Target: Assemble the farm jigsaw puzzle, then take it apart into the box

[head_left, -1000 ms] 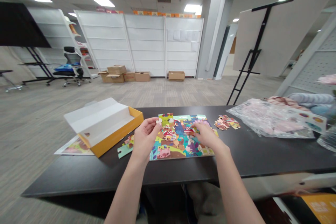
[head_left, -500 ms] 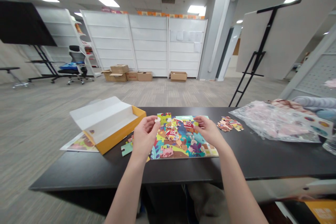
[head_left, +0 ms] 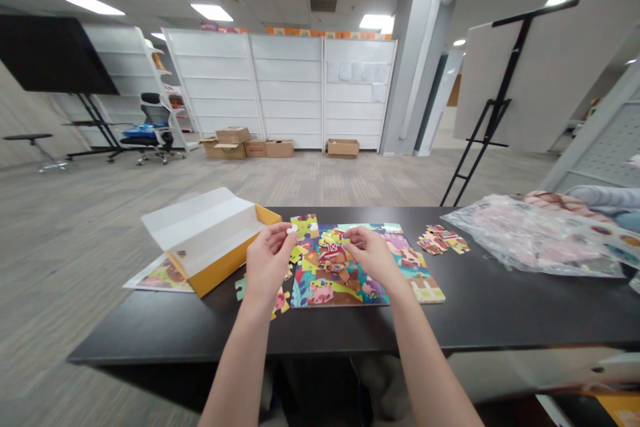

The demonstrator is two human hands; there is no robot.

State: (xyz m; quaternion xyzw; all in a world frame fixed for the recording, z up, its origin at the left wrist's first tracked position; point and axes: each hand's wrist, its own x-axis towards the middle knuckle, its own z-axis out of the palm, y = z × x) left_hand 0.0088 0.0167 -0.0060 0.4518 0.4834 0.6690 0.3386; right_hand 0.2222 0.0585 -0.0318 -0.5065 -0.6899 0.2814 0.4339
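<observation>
My left hand point(head_left: 270, 255) pinches a yellow-green jigsaw puzzle piece point(head_left: 306, 227), held up near the upper left corner of the puzzle board point(head_left: 350, 297). Over the board's upper middle, my right hand point(head_left: 370, 255) has thumb and fingers closed at the edge of a puzzle piece with a red barn point(head_left: 334, 251). Several loose pieces lie on the board below the barn, including one with a pink pig point(head_left: 321, 292). More pieces point(head_left: 281, 303) lie beside and beneath my left hand and wrist, partly hidden. A fence piece point(head_left: 426, 289) is at the board's lower right.
An open yellow box point(head_left: 220, 270) with a white inside stands left on the black table point(head_left: 165, 327), over a printed sheet point(head_left: 163, 277). A small pile of puzzle pieces point(head_left: 441, 240) lies to the right. Farther right is a clear plastic bag point(head_left: 530, 237) with pink contents.
My right hand has moved left across the board, and the barn piece has moved left with it. My left hand still holds its yellow-green piece. The camera view has shifted slightly.
</observation>
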